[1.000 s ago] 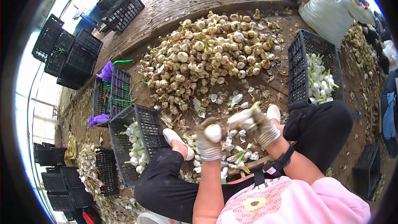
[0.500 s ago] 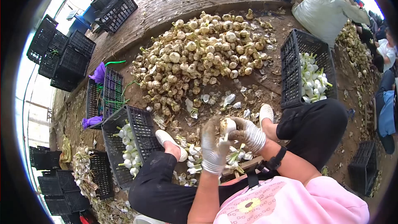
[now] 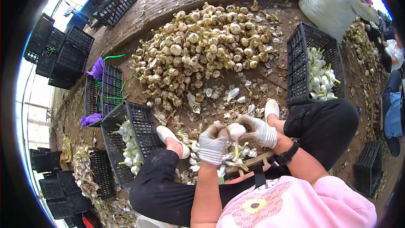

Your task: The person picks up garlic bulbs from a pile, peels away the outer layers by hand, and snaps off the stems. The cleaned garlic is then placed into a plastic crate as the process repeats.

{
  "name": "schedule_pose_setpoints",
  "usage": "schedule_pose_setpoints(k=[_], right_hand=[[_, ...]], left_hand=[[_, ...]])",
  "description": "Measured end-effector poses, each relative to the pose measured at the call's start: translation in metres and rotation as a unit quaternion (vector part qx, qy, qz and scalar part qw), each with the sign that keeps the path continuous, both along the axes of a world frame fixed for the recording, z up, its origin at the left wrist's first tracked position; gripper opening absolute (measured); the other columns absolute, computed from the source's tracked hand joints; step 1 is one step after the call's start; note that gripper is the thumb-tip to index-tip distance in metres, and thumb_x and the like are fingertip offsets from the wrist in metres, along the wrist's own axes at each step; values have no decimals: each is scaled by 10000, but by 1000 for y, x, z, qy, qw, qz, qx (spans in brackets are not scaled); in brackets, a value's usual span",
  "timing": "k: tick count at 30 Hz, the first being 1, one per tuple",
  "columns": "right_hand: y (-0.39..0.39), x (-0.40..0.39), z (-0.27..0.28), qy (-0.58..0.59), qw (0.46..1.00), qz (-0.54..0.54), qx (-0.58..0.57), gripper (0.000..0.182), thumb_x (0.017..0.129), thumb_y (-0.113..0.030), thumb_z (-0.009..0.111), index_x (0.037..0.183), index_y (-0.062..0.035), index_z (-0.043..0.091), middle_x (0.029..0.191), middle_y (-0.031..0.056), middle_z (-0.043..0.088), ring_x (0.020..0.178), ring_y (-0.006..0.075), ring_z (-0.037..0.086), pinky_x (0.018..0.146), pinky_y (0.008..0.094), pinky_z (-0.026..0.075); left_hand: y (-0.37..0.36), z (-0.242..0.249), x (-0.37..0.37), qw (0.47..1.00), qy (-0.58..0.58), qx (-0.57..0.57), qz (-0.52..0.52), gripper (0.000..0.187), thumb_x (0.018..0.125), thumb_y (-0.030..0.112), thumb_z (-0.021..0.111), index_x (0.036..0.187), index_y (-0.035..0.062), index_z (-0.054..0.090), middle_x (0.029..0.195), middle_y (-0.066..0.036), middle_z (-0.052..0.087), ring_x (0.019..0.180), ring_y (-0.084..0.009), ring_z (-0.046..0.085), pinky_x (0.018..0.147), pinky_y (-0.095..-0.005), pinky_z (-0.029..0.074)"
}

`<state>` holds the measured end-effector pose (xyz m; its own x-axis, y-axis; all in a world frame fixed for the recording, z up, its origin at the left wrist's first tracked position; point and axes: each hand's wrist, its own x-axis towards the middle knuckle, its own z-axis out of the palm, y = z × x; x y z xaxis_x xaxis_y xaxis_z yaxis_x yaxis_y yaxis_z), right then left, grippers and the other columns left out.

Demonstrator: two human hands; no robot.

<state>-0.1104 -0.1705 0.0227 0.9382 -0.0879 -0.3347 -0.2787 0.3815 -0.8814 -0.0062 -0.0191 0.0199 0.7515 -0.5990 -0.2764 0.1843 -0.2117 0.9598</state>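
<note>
A whitish garlic bulb [image 3: 236, 131] is held in front of me over my lap, its stem hanging down. My right hand [image 3: 259, 132], in a dirty striped work glove, grips it from the right. On the other side my left hand [image 3: 212, 144], gloved the same way, has its fingers curled against the bulb's left edge; the fingertips are partly hidden. Below the hands, cleaned white garlic bulbs [image 3: 244, 152] with cut stems lie between my legs. A large heap of unpeeled, soil-stained garlic [image 3: 202, 48] spreads on the ground ahead.
Black crates holding white garlic stand at left [image 3: 141, 131] and right [image 3: 295, 67]. Another crate [image 3: 113, 86] has purple netting on it. A full white sack [image 3: 327, 6] leans at upper right. Loose skins litter the ground. Other people [image 3: 394, 105] sit at far right.
My left hand has turned and its fingers, earlier raised upright, now curl in beside the bulb. The bulb sits slightly lower and to the right. The view has shifted a little.
</note>
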Motion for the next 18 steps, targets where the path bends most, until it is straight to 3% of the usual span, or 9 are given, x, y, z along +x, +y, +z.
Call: schedule_pose_setpoints(k=[4,8,11,12,13,14,15,17,18], right_hand=[[2,-2,-8,-40,994,16,102,558,714,-128,740,1200,-67,473,1045,50,564,971,132,533,820,279,453],[0,0,-9,-5,967,-50,249,625,768,-185,712,1296,-56,404,1078,56,547,959,137,551,755,243,479],[9,0,-33,21,984,-68,164,594,791,-205,695,1290,-53,410,1036,46,567,894,109,562,700,206,474],[7,4,-36,70,982,-24,173,560,804,-212,678,1275,-47,425,997,27,581,784,71,547,636,179,447],[7,4,-37,65,981,-28,181,545,807,-215,673,1265,-44,433,986,20,581,759,61,533,619,175,435],[8,3,-37,60,980,-33,189,531,809,-217,667,1255,-41,440,976,13,580,734,52,520,603,171,423],[10,1,-35,56,978,-40,196,517,812,-220,662,1245,-38,448,965,6,580,709,42,506,586,166,411],[10,2,-27,15,977,-41,209,483,820,-237,647,1221,-38,466,918,-10,574,691,38,490,571,169,400],[12,3,-24,5,974,-59,218,479,821,-245,647,1217,-41,469,906,-13,574,692,38,493,573,168,399]], left_hand=[[9,-21,13,976,182,-54,105,61,838,46,559,884,14,585,749,-58,607,586,-126,574,571,-247,510],[10,-5,8,973,166,-101,124,76,844,54,554,908,18,576,790,-62,601,642,-131,583,589,-259,517],[6,-3,-3,996,40,-57,53,53,849,25,530,888,22,565,766,-21,586,613,-70,519,548,-222,446],[6,3,-3,994,77,-58,56,50,860,78,552,889,40,569,729,-14,577,567,-83,491,519,-227,417],[6,10,3,955,191,-205,98,71,864,109,561,889,44,574,722,-21,581,567,-96,508,518,-229,427],[6,24,16,880,299,-344,136,96,867,140,569,889,48,579,715,-28,585,566,-109,525,518,-231,438],[10,33,27,771,397,-469,168,122,870,171,578,890,51,584,708,-34,589,566,-122,541,517,-232,448],[30,38,45,840,286,-386,252,181,868,248,580,902,71,597,710,-53,606,584,-166,594,526,-269,496],[40,24,53,908,177,-364,112,166,865,235,584,928,82,602,724,-66,620,610,-194,627,547,-320,533]])
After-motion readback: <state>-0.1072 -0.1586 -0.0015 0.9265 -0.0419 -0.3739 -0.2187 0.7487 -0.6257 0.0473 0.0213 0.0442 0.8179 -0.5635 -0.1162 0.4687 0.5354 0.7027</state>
